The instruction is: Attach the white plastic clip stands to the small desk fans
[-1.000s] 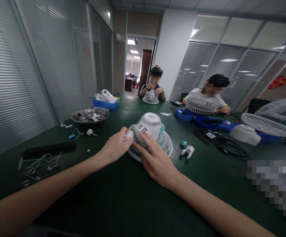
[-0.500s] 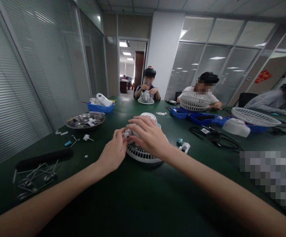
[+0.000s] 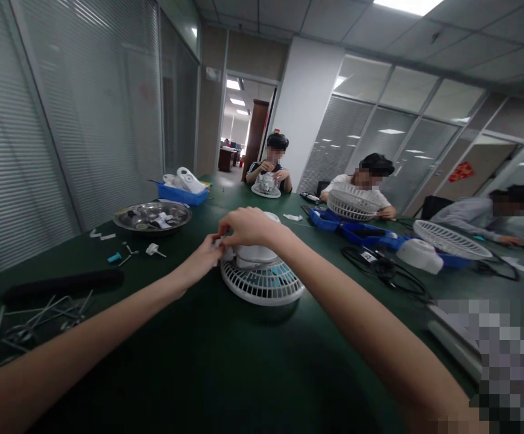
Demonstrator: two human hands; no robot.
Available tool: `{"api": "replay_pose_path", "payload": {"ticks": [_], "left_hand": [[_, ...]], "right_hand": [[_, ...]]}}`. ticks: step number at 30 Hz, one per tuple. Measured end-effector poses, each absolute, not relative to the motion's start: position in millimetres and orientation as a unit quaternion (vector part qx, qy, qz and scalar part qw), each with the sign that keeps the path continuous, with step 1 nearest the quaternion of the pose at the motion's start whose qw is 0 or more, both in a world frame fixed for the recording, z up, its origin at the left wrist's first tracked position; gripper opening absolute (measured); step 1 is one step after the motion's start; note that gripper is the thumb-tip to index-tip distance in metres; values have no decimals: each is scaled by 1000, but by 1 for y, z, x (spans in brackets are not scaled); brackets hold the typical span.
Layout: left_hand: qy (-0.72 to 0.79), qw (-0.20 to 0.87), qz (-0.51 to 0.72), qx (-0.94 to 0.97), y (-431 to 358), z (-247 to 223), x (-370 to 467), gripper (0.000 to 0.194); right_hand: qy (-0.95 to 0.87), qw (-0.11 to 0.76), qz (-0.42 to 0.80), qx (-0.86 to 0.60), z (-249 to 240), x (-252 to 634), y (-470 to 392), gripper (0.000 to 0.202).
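In front of me a white fan grille [image 3: 262, 295] lies on the table, with a white fan housing [image 3: 255, 256] on top of it. My left hand [image 3: 202, 258] is closed at the left side of the housing, its fingertips on a small white part [image 3: 219, 243]. Reaching over the housing from the right, my right hand [image 3: 251, 228] has its fingers bent down and pinched at that same part. The fingertips cover most of the part, so its exact shape is hidden. Blue-green pieces show through the grille bars.
On the left are a metal bowl [image 3: 153, 217] of small parts, a blue bin [image 3: 183, 194], a blue plug [image 3: 114, 258] and bent metal rods [image 3: 40, 319]. Black cables [image 3: 386, 271] and more fan grilles [image 3: 451, 239] lie right. Several co-workers sit across the table.
My right hand's fingers have gone from stretched over the housing to bent and pinched at its left side. More of the grille shows, and the view has tilted.
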State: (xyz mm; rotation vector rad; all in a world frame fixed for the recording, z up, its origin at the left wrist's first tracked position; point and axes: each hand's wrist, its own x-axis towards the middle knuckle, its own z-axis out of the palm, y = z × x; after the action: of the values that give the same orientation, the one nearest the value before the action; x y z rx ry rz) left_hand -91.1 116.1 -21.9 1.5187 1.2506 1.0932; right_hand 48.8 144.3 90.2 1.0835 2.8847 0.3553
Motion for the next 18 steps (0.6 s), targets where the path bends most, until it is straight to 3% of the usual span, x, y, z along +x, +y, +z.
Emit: {"api": "replay_pose_path", "payload": {"ticks": [6, 14, 18], "left_hand": [[525, 481, 459, 530, 107, -13, -88, 43], [533, 504, 445, 514, 119, -15, -92, 54], [519, 510, 445, 522, 124, -20, -92, 47]], "right_hand": [[928, 65, 84, 357, 92, 35, 157, 33], [922, 78, 76, 371, 90, 36, 155, 36], [923, 67, 71, 372, 91, 38, 156, 34]]}}
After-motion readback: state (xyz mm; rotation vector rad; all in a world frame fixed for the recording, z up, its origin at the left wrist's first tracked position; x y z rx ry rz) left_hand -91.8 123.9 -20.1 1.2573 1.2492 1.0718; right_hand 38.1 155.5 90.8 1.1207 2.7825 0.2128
